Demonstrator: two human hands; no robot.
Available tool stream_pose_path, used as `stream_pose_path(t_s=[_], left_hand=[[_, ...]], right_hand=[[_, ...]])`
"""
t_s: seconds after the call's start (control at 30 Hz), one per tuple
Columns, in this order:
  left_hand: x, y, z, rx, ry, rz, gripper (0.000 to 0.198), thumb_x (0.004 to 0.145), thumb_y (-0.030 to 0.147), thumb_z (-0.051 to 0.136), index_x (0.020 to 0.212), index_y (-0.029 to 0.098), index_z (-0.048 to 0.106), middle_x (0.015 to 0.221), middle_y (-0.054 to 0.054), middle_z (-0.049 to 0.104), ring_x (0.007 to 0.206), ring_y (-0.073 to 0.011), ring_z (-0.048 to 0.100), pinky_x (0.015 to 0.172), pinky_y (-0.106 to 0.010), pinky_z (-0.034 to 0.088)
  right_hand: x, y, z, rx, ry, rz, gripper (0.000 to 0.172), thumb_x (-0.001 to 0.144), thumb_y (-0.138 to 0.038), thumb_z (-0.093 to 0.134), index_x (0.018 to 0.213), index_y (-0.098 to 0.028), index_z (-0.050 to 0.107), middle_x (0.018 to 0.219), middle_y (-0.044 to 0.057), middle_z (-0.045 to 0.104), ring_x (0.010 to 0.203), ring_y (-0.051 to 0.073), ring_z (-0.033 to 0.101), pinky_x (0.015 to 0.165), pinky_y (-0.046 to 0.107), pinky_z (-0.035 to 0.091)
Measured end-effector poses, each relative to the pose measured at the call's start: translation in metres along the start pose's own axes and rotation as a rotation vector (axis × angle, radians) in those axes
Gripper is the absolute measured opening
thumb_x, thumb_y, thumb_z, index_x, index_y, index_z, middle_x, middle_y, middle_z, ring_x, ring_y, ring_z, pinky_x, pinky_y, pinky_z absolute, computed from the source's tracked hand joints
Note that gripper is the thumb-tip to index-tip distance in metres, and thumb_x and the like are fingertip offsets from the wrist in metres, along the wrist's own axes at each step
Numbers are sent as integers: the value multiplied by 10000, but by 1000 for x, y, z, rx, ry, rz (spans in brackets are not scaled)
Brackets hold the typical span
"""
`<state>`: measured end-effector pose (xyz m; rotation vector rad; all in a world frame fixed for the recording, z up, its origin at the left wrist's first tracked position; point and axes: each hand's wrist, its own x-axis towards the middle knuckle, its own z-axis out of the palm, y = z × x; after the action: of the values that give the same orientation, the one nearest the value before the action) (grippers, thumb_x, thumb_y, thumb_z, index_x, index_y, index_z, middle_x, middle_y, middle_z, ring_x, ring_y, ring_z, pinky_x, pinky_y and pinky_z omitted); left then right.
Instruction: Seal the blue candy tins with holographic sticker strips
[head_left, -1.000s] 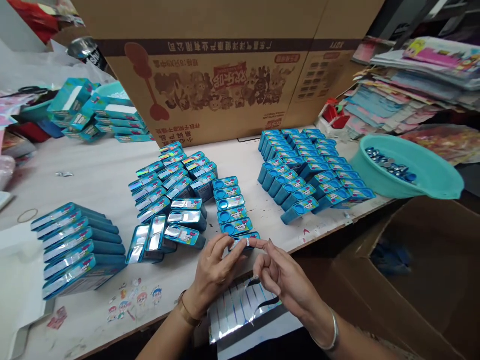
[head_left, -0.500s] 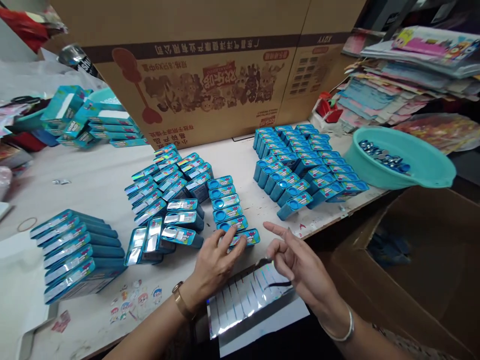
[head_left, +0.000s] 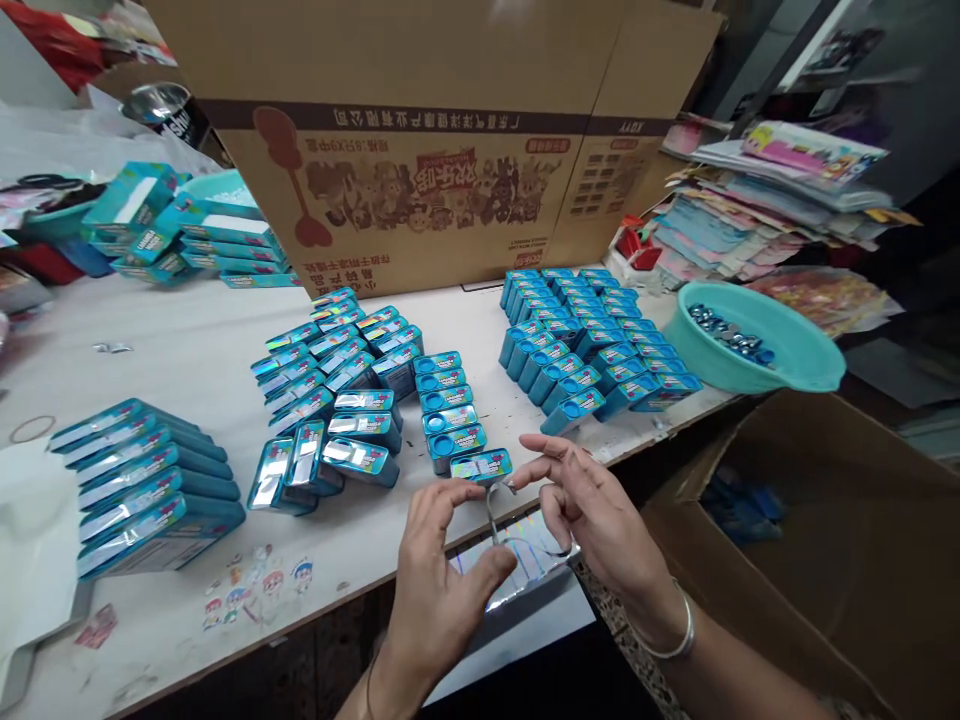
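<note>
My left hand [head_left: 442, 560] is open beside the nearest blue tin [head_left: 481, 465], its thumb and index finger spread apart. The index fingertip is close to the tin's near side; contact cannot be told. My right hand [head_left: 592, 520] has curled fingers around a thin, curved, shiny piece [head_left: 492, 515], whose kind I cannot make out. This piece runs between my two hands. Below them lies a silvery sheet of stickers [head_left: 536, 550] on white paper, partly covered by my hands. The nearest tin ends a column of upright blue tins [head_left: 450, 420], several with a round recess on top.
More blue tins stand in groups at left [head_left: 150, 490], centre-left [head_left: 360, 350] and right [head_left: 592, 340]. A big cardboard box [head_left: 420, 60] closes off the back. At right are a turquoise basin [head_left: 795, 345] of small shiny pieces and an open carton [head_left: 825, 560] below the edge.
My left hand has lifted off the nearest tin and drawn back toward me, thumb and index spreading. A shiny strip shows on that tin's top. The head view has shifted slightly.
</note>
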<state>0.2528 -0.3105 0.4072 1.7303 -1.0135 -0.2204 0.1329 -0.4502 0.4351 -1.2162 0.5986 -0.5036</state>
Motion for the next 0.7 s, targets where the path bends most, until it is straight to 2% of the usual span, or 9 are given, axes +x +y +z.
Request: stream_pose_path(t_s=[0.07,0.17,0.3,0.4,0.53,0.7], left_hand=[[0,4,4,-12,49,-77,100,869,317,646,869,219,662,928,-49,691,911,-225,652,794,-348,546],[1,-1,6,1,63,-76,118,881,217,605,772,217,650,830,-30,693,835,-201,650,746,-314,531],[-1,-11,1,95,59,45,135,900,173,585,881,220,710,828,-31,726,790,-195,657,717,-311,511],[-2,-14,-6,53,5,73,185,917,167,573,952,233,742,830,-32,730,781,-186,662,696,-293,509],[6,-15,-16,-136,-55,-50,222,936,212,556,1009,227,766,753,-19,659,687,-147,628,607,-238,487],[28,-20,-24,-218,46,-264,339,901,288,591,1208,167,672,696,19,611,615,-122,566,595,-227,464]], right_hand=[[-2,1,2,-59,-60,-27,409,986,-513,514,1260,-228,620,975,67,714,437,39,412,442,223,324],[-3,0,5,-98,-121,-11,402,949,-496,587,1247,-230,626,965,53,691,451,38,370,426,214,298],[0,1,9,-152,-140,39,434,834,-353,751,1232,-237,620,932,10,625,531,47,381,449,186,284],[4,2,14,-221,-98,20,413,834,-299,732,1224,-231,615,866,-12,591,514,46,377,441,184,271],[16,7,24,-329,-4,-104,363,855,-276,691,1209,-229,624,855,-22,587,464,35,334,422,195,251],[38,16,41,-550,136,-283,405,873,-249,650,1275,-255,598,840,-26,614,473,60,350,461,220,312]])
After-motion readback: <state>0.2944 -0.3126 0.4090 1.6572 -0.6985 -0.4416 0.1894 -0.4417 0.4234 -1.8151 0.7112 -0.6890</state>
